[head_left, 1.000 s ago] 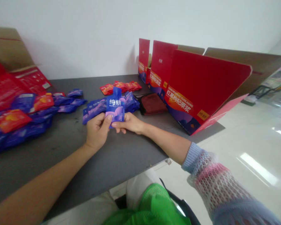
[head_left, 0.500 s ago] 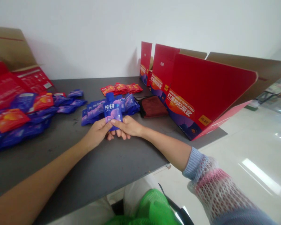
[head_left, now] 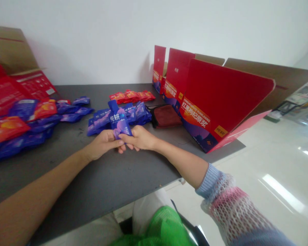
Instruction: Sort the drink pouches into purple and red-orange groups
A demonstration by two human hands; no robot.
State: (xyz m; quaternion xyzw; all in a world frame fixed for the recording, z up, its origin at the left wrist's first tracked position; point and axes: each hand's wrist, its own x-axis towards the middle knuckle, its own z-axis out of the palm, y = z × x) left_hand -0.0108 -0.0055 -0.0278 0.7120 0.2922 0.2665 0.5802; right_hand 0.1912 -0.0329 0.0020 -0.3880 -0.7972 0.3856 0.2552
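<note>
A blue-purple pouch (head_left: 120,122) is held up over the grey table, its narrow top leaning to the left. My right hand (head_left: 141,137) grips its lower right part, thumb on the front. At its lower left edge, my left hand (head_left: 104,144) pinches it with the thumb near the bottom. Just behind the pouch lies a row of overlapping blue pouches (head_left: 141,112). Farther back is a row of red pouches (head_left: 132,96). The lower corners of the held pouch are partly hidden by my fingers.
Mixed blue and red pouches (head_left: 23,131) are heaped at the left before an open carton (head_left: 12,51). Red cartons (head_left: 207,102) with raised flaps line the right side of the table (head_left: 105,181). A dark red cloth (head_left: 166,116) lies beside them.
The held pouch has tilted, its top now leaning left. My left hand has shifted slightly left and down along its edge. The whole view has moved a little.
</note>
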